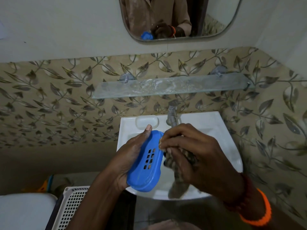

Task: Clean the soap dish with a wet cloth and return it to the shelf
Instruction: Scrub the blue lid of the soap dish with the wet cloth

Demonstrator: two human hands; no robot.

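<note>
Soap dish (146, 161) is gripped in the left hand (131, 156) over the sink's (221, 130) left edge. Cloth (178, 170) is bunched in the closed right hand (196, 155), pressed at the dish's far rim. Slots should be wiped through firmly; the shelf (172, 87) awaits.

Head camera looks down, close over the sink (229, 146).

Leaf-patterned tiles (54, 103) cover the wall ahead of me across mid-frame, plain white wall (63, 27) above. A rounded mirror (214, 19) hangs top centre. At lower left stands a white perforated basket (73, 208).
</note>
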